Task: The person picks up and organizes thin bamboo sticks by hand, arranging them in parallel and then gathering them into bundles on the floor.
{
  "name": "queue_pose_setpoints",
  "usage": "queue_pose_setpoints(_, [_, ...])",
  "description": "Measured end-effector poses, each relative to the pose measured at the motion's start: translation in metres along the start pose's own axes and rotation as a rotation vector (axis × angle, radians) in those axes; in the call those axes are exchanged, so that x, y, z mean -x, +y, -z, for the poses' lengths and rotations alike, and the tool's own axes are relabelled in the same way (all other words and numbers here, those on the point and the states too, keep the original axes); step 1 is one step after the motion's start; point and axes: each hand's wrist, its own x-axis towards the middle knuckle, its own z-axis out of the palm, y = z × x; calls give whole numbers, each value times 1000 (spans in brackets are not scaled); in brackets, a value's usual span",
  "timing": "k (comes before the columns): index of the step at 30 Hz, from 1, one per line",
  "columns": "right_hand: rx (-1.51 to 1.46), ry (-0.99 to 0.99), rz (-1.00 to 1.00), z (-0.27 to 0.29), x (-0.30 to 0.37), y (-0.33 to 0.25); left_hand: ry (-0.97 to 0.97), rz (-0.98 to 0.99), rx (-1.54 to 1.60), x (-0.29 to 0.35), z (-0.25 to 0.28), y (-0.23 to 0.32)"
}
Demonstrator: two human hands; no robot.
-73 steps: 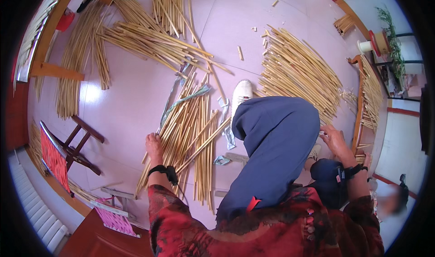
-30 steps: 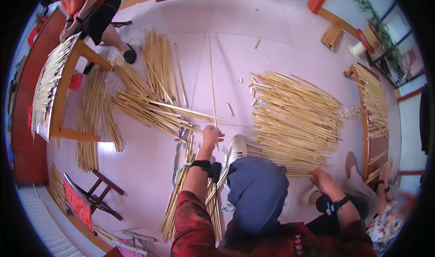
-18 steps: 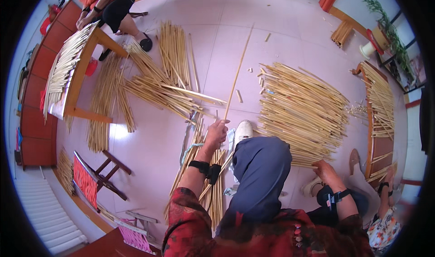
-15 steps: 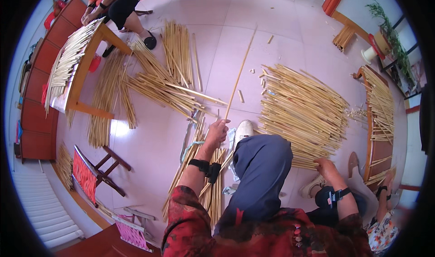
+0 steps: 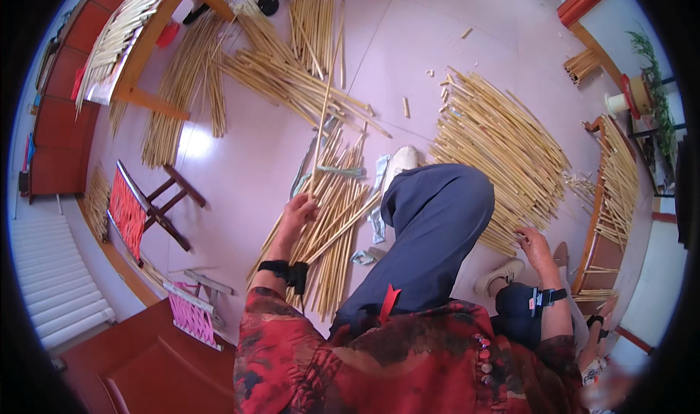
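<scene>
My left hand (image 5: 299,211) is closed around the lower end of a long, thin reed stalk (image 5: 319,140), which points up and away over the floor. Beneath that hand lies a loose bundle of stalks (image 5: 328,268), with a pale green cloth strip (image 5: 341,172) across its far part. My right hand (image 5: 536,248) hovers by the near right corner of a broad pile of cut stalks (image 5: 503,162). Its fingers are slightly bent and apart, with nothing visible in them. Whether the fingertips touch the pile I cannot tell.
More stalk bundles (image 5: 292,86) lie at the far left, beside a wooden table (image 5: 157,105) topped with stalks. A folding stool (image 5: 130,213) with red webbing stands left. At the right, a wooden rack (image 5: 599,195) bears stalks, near another person's arm (image 5: 594,334).
The view has tilted nearer, cutting off the far co-worker's upper body. My left hand has moved left with the stalk, now over the loose bundle. My right hand's fingers have loosened at the pile's corner.
</scene>
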Motion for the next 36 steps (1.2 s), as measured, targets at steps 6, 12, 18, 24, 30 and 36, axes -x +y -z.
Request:
queue_pose_setpoints(6, [54, 7, 110, 2, -6, 4, 125, 28, -344, 111, 99, -74])
queue_pose_setpoints(12, [60, -73, 65, -1, -14, 2, 281, 168, -602, 187, 115, -136])
queue_pose_setpoints(18, [65, -62, 60, 5, -11, -22, 355, 320, -1064, 193, 131, -181])
queue_pose_setpoints(24, [108, -67, 103, 1, -9, -16, 398, 522, -1356, 180, 131, -196])
queue_pose_setpoints(30, [97, -59, 54, 8, 0, -17, 363, 461, -1319, 128, 93, -168])
queue_pose_setpoints(36, [157, -82, 39, 13, 7, -30, 378, 164, -1076, 54, 30, -150])
